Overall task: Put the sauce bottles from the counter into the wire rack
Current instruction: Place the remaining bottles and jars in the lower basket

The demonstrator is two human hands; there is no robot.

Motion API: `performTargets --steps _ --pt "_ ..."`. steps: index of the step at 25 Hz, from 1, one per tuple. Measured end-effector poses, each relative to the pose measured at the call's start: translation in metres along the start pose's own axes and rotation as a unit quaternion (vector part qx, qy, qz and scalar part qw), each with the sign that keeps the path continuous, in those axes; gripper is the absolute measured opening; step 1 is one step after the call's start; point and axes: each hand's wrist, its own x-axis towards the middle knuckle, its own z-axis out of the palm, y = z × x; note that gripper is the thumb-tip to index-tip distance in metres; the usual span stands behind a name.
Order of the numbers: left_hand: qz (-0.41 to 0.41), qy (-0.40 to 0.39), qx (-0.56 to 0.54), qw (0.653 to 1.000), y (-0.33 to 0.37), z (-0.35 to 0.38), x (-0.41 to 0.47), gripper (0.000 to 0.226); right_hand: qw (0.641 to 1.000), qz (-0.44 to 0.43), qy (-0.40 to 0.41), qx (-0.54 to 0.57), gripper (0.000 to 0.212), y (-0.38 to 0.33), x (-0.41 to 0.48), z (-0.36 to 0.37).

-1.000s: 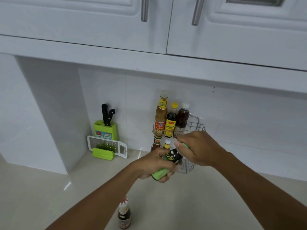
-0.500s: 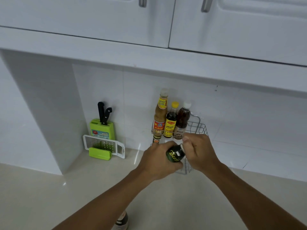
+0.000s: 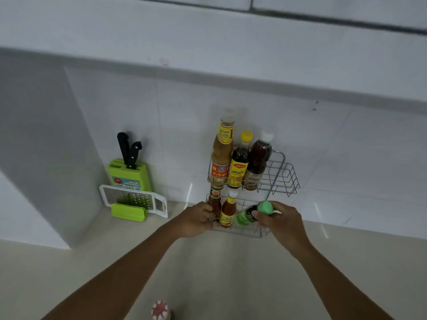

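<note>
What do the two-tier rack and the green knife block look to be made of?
Wire rack: thin metal rod, silvery and shiny, probably chromed or stainless steel, open grid. Knife block: looks like moulded plastic, uniform lime green with a smooth, slightly glossy face.

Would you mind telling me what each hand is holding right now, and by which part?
The right hand holds the green-capped bottle by its cap end, tilted. The left hand rests against the wire rack's lower tier; a grip cannot be told.

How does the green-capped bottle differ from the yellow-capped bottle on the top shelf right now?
The green-capped bottle is tilted, held by the right hand at the lower shelf; the yellow-capped bottle stands upright and untouched on the top shelf. Its label is yellow; the green-capped bottle's wrap is green and black. Both hold dark liquid.
</note>
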Motion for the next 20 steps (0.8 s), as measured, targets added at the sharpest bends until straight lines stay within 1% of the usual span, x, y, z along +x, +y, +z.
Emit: performTargets --steps 2,4,6,8,10,13,16,18,20 --pt "-0.048 0.030 -0.032 0.998 -0.021 0.004 0.015 0.059 0.998 0.007 0.050 -0.024 0.019 0.021 0.009 0.014" --pt "-0.080 0.038 -0.066 0.994 -0.033 0.011 0.029 0.069 0.996 0.012 0.090 -0.025 0.023 0.037 0.021 0.027" --pt "-0.103 0.037 -0.084 0.990 -0.036 0.018 0.038 0.080 0.994 0.015 0.106 -0.030 0.024 0.046 0.034 0.036" --pt "-0.106 0.042 -0.096 0.989 -0.040 0.022 0.049 0.084 0.994 0.024 0.091 -0.052 0.023 0.052 0.048 0.044" --pt "-0.090 0.047 -0.105 0.989 -0.047 0.027 0.058 0.081 0.994 0.035 0.061 -0.087 0.024 0.054 0.060 0.048" --pt "-0.082 0.059 -0.133 0.986 -0.053 0.031 0.061 0.081 0.985 0.031 0.020 -0.170 0.027 0.060 0.078 0.052" --pt "-0.088 0.052 -0.161 0.982 -0.055 0.028 0.058 0.061 0.977 0.034 -0.025 -0.207 0.035 0.069 0.090 0.057" --pt "-0.087 0.047 -0.196 0.976 -0.057 0.028 0.058 0.047 0.974 0.039 -0.047 -0.218 0.035 0.075 0.095 0.060" --pt "-0.090 0.051 -0.214 0.971 -0.059 0.027 0.058 0.049 0.968 0.033 -0.060 -0.241 0.034 0.078 0.098 0.062"
